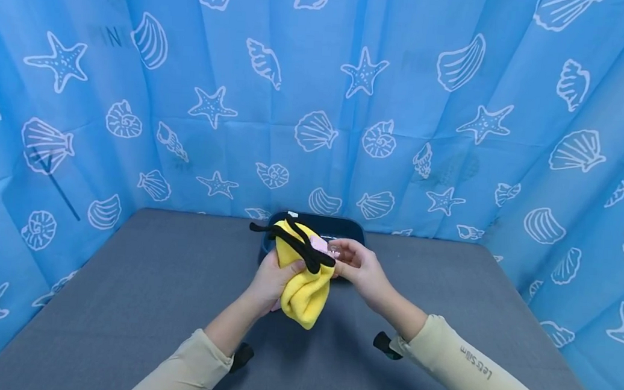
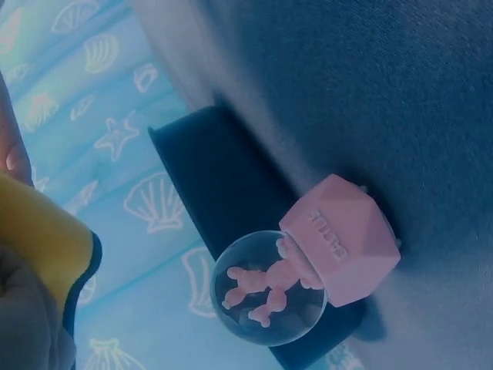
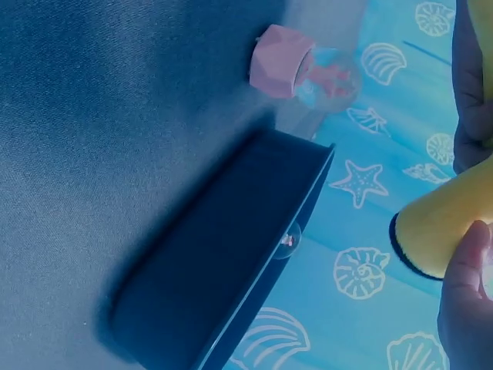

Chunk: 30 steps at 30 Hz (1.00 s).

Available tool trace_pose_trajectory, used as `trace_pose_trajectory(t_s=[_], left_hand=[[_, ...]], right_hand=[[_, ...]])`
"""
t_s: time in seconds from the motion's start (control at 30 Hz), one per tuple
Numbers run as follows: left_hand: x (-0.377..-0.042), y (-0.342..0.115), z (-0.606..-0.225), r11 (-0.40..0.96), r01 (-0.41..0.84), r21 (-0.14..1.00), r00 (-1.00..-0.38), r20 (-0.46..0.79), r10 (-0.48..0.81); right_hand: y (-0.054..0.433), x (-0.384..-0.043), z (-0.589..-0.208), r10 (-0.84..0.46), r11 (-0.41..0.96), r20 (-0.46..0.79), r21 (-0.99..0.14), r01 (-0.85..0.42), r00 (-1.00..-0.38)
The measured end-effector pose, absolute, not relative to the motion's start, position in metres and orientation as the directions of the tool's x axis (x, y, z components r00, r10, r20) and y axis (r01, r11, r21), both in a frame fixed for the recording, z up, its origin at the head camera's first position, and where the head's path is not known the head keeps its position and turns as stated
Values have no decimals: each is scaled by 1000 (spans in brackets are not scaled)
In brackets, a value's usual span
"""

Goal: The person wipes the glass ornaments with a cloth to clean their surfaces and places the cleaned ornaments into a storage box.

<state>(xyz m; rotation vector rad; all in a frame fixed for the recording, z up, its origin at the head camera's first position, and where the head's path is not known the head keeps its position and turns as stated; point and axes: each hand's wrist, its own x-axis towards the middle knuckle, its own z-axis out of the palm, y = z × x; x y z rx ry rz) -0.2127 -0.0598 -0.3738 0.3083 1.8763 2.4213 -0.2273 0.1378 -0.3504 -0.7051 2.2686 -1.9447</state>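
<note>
My left hand grips a bunched yellow cloth with black edging, above the table. At the cloth's upper right, a small snow globe with a pink base is partly wrapped, most of it hidden. The curled fingers and thumb of my right hand hold it at its clear end. In the right wrist view the right thumb lies against the cloth. Another snow globe, with a faceted pink base and a pink balloon-dog-like figure in its dome, stands on the table.
A dark blue bin stands at the table's back, behind my hands. Inside it, a small clear dome shows above the rim. A blue shell-patterned curtain surrounds the grey table at back and sides.
</note>
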Motion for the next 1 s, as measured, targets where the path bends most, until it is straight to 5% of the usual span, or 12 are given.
trace_pose_trajectory(t_s=[0.2, 0.5, 0.77, 1.0], left_hand=[[-216, -62, -377, -289, 93, 953, -988, 125, 93], [-221, -70, -378, -420, 32, 907, -948, 160, 275], [-214, -64, -372, -177, 51, 983, -920, 115, 375], [-212, -55, -375, -171, 32, 985, -975, 68, 212]], right_hand=[[140, -230, -349, -376, 28, 227, -966, -256, -899], [143, -225, -342, -376, 122, 295, -924, -362, -879], [139, -223, -352, -503, 328, 490, -654, -682, -712], [135, -224, -360, -572, 321, 596, -470, -822, -564]])
